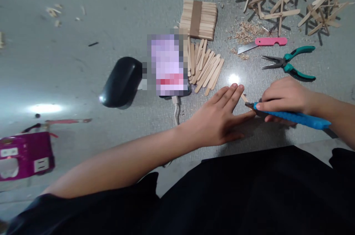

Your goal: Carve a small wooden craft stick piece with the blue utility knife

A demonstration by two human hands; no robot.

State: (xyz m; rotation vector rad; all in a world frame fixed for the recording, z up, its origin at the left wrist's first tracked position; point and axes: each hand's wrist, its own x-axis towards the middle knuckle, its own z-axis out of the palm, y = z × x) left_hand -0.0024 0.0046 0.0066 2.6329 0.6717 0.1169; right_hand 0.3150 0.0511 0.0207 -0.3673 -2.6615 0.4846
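Note:
My left hand [217,118] lies nearly flat on the table with its fingers stretched out. A short end of a wooden craft stick [244,97] shows past its fingertips; the rest is hidden by the hand. My right hand [290,96] is wrapped round a blue utility knife [298,118], thumb near the front of the handle. The knife's tip meets the stick beside my left fingers. Loose craft sticks [208,68] lie just beyond my left hand. Green-handled long-nose pliers [284,61] rest above my right hand.
A pink folding knife [270,41] lies with its blade out beside wood shavings [246,32]. Behind are a banded stick bundle [206,19] and crossed-stick pieces [280,13]. A blurred-out phone [168,61], black mouse [122,81] and purple pouch [27,153] are leftward.

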